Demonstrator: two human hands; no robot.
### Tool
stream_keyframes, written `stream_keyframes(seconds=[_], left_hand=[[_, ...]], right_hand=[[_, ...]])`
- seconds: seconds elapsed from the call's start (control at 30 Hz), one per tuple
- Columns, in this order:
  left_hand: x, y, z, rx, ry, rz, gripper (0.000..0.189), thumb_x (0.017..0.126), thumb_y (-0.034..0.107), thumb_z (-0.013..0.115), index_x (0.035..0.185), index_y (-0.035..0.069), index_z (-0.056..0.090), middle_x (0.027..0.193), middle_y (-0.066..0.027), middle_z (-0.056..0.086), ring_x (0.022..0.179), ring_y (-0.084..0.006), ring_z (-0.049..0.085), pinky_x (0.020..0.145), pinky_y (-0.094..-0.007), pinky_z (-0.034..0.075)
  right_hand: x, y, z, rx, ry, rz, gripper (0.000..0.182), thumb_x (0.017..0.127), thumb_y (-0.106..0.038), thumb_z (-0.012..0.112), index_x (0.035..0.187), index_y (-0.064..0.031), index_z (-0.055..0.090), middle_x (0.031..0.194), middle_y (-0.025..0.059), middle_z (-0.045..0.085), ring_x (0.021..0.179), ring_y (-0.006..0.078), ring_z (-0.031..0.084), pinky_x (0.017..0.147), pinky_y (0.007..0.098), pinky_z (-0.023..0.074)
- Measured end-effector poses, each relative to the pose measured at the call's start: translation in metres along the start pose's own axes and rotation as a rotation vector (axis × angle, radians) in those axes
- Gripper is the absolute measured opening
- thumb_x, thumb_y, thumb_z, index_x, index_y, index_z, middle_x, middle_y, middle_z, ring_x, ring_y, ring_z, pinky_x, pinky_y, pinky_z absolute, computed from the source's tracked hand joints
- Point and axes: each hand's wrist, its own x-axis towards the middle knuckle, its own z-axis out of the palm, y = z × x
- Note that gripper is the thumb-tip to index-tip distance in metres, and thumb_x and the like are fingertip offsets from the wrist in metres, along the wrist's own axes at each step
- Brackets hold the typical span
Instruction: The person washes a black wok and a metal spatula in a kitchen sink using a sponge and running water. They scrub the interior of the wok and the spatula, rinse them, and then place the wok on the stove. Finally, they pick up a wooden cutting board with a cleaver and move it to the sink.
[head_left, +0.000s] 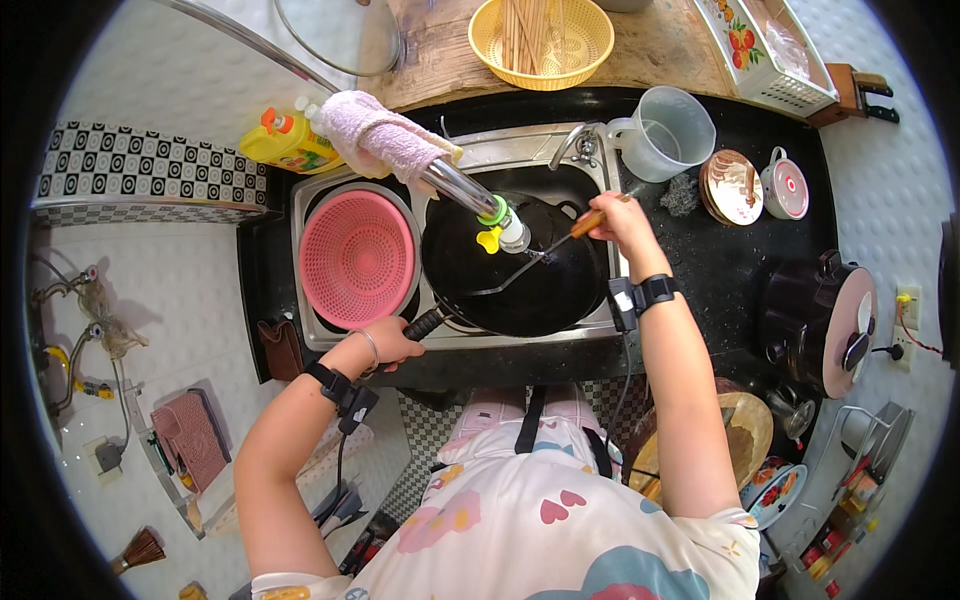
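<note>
A black wok rests in the right basin of the steel double sink. My left hand grips its dark handle at the sink's front edge. In my right hand is the wooden handle of a long metal kitchen utensil, probably a spatula, slanting down into the wok. Its working end is hard to make out against the black metal. Over the wok hangs a steel pipe with a tap that has a yellow lever; a pink towel is wrapped round the pipe.
A pink colander fills the left basin. Behind it stands a yellow detergent bottle. Right of the sink are a clear plastic jug, a steel scourer, stacked saucers, a lidded cup and a large dark pot.
</note>
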Motion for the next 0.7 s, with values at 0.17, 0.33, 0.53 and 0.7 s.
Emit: stream_keyframes(seconds=[0.17, 0.33, 0.53, 0.7], left_hand=[[0.002, -0.001, 0.0, -0.018, 0.002, -0.006, 0.03, 0.079, 0.02, 0.069, 0.088, -0.006, 0.056, 0.058, -0.0066, 0.054, 0.042, -0.0162, 0.052, 0.039, -0.0322, 0.041], [0.004, -0.003, 0.0, -0.021, -0.003, -0.006, 0.03, 0.078, 0.019, 0.069, 0.087, -0.006, 0.056, 0.059, -0.0065, 0.054, 0.042, -0.0161, 0.052, 0.039, -0.032, 0.04], [0.005, -0.004, 0.001, -0.051, -0.001, -0.015, 0.03, 0.078, 0.019, 0.069, 0.088, -0.006, 0.055, 0.057, -0.0066, 0.054, 0.041, -0.0163, 0.052, 0.039, -0.032, 0.04], [0.002, -0.001, 0.001, -0.036, 0.008, -0.026, 0.03, 0.078, 0.018, 0.069, 0.089, -0.006, 0.055, 0.057, -0.0066, 0.054, 0.041, -0.0164, 0.052, 0.039, -0.032, 0.041]], right_hand=[[-0.001, -0.003, 0.018, -0.007, -0.039, -0.053, 0.019, 0.088, -0.023, 0.062, 0.082, -0.0054, 0.058, 0.08, 0.0094, 0.07, 0.06, 0.0143, 0.065, 0.049, 0.0235, 0.0527], [-0.006, 0.007, 0.036, 0.193, 0.078, -0.075, 0.021, 0.087, -0.025, 0.066, 0.083, -0.0069, 0.055, 0.076, 0.0112, 0.069, 0.059, 0.0167, 0.067, 0.044, 0.0238, 0.0512], [-0.007, 0.003, 0.039, 0.171, 0.136, -0.125, 0.017, 0.088, -0.02, 0.059, 0.086, -0.0034, 0.057, 0.075, 0.0136, 0.069, 0.046, 0.0138, 0.059, 0.043, 0.0221, 0.0494], [-0.012, -0.01, 0.03, 0.087, 0.066, -0.072, 0.015, 0.086, -0.014, 0.056, 0.075, -0.0034, 0.055, 0.075, 0.0128, 0.067, 0.061, 0.0195, 0.067, 0.046, 0.025, 0.053]])
